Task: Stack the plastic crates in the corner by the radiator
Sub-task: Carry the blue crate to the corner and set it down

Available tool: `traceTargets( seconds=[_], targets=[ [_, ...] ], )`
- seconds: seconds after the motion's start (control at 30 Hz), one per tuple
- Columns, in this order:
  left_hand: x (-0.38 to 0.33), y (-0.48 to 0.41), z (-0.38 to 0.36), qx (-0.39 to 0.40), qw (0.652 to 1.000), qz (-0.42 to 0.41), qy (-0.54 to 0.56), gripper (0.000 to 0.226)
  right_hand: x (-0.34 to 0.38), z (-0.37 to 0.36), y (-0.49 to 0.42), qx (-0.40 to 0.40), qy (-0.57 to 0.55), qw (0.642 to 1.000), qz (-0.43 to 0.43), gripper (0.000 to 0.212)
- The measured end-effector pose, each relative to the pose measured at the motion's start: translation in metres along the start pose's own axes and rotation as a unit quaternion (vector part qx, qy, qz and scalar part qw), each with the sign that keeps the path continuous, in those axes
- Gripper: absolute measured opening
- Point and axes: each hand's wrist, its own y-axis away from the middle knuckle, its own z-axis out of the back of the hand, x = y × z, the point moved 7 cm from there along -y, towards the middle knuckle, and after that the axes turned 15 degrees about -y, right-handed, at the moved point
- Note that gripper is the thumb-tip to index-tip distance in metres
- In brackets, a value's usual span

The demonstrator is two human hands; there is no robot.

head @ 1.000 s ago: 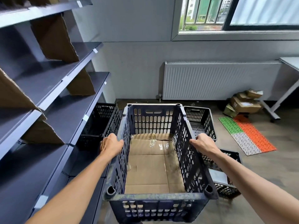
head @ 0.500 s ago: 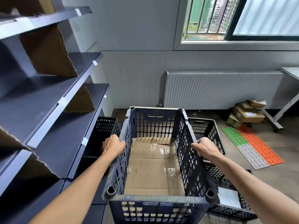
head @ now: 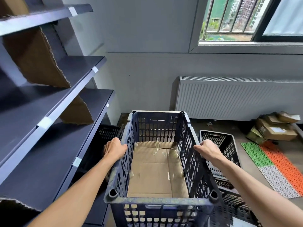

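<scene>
Left hand point(head: 114, 149) and right hand point(head: 207, 149) grip the carried crate point(head: 157, 204), not yet stacked by the radiator point(head: 229, 97); floor crates point(head: 218, 140) remain.

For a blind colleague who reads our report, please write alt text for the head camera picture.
A person's left hand and right hand grip the side rims of a dark plastic crate lined with cardboard. Ahead stands a white radiator under a window; grey shelves are at left, and other dark crates sit on the floor.
</scene>
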Motion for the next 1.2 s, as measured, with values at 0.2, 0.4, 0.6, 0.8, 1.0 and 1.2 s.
traceTargets(
  seconds=[0.2,0.4,0.6,0.8,1.0,1.2],
  targets=[
    [-0.040,-0.046,0.013,0.003,1.000,0.026,0.015,0.033,0.022,0.020,-0.078,0.021,0.009,1.000,0.009,0.027],
    [-0.067,-0.086,0.025,-0.004,0.999,0.037,0.028,0.037,0.046,0.033,-0.133,0.021,0.002,1.000,0.016,0.031],
    [-0.084,-0.144,0.032,0.001,0.998,0.033,0.047,0.033,0.066,0.032,-0.183,0.010,-0.011,1.000,0.016,0.031],
    [-0.102,-0.221,0.031,0.019,0.998,0.013,0.058,0.036,0.087,0.020,-0.245,0.000,0.007,1.000,-0.012,0.030],
    [-0.108,-0.307,0.031,0.044,0.998,-0.001,0.046,0.041,0.121,-0.001,-0.307,-0.006,0.014,0.999,-0.032,0.030],
    [-0.110,-0.361,0.042,0.058,0.997,-0.007,0.047,0.040,0.142,-0.022,-0.355,0.005,0.014,0.999,-0.044,0.032]
  ],
)
